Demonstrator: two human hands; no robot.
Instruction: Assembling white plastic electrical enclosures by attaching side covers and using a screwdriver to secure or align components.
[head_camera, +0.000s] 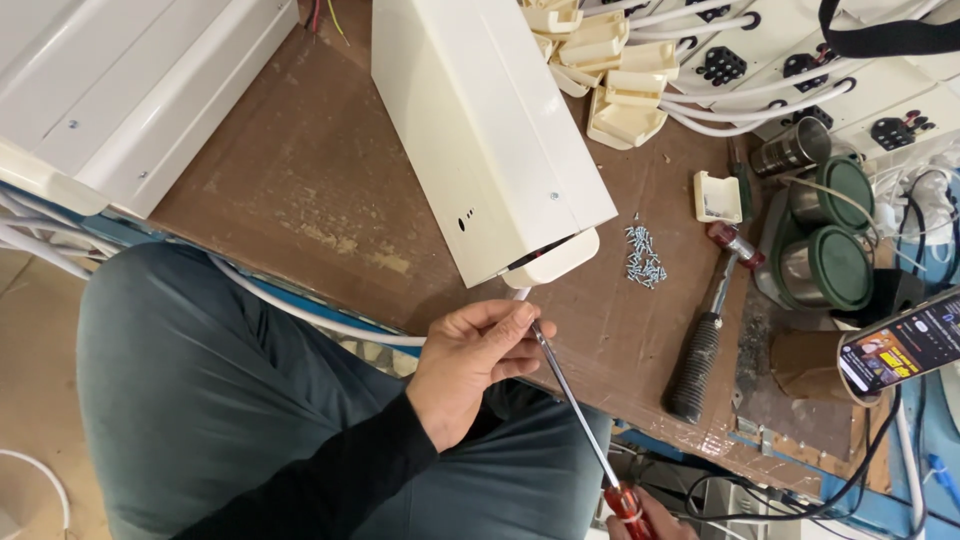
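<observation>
While the left hand (470, 360) pinches the metal shaft near its tip, the screwdriver (572, 410) runs diagonally from the red handle at lower right up-left toward the end cap of the cream casing (480, 130). Right hand (650, 520) grips the handle, mostly out of frame. Loose screws (643, 256) and a hammer (712, 330) lie nearby on the brown table (300, 180).

A broad bare stretch of the brown workbench (300, 170) is lying open between the white casing (120, 90) at the left edge and the cream housing (480, 130) slanting across the middle. Right of that housing, a small heap of screws (644, 256) and a hammer (712, 325) are narrowing the way. Steel cups (820, 230) and a phone (905, 345) are crowding the right edge; cream end caps (605, 70) and white socket boxes (800, 60) are blocking the far corner.
</observation>
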